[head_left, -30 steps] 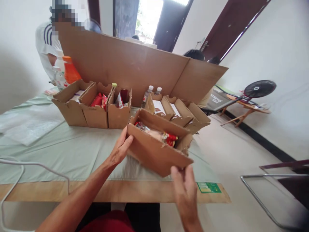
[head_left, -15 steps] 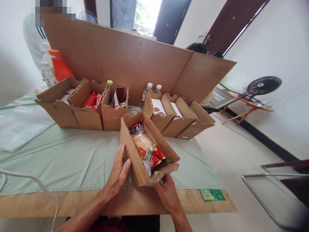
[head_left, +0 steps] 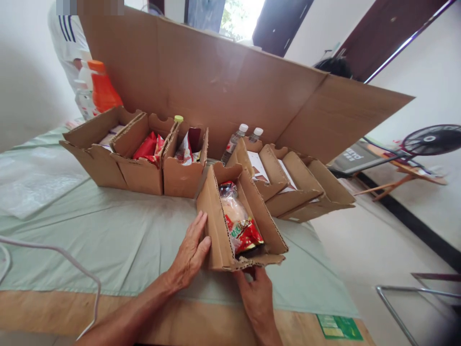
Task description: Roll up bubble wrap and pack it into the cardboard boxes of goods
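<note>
Before me a narrow cardboard box (head_left: 215,230) stands tilted, its front end toward me. Inside lie a red snack packet (head_left: 248,235) and a clear-wrapped, pale round food item (head_left: 233,210). Along the box's left side rests my left hand (head_left: 190,252), fingers stretched out flat and thumb touching the cardboard. My right hand (head_left: 255,286) grips the front end from below, its fingertips hidden under the bottom edge. Just behind, to the left, an open box (head_left: 183,178) holds red-and-white packets; to the right stands another box (head_left: 268,190) with white card inside.
A tall cardboard screen (head_left: 201,77) runs behind the boxes. Two clear bottles (head_left: 233,144) and an orange bottle (head_left: 104,89) stand near it. Plastic wrap (head_left: 36,180) and a white cable (head_left: 68,262) lie left. A green packet (head_left: 339,327) is at the front edge; a person (head_left: 68,43) stands behind.
The view has shifted, so everything sits further right in the picture. The box in my hands has turned to point more straight away from me, closer to the gap between the rows.
</note>
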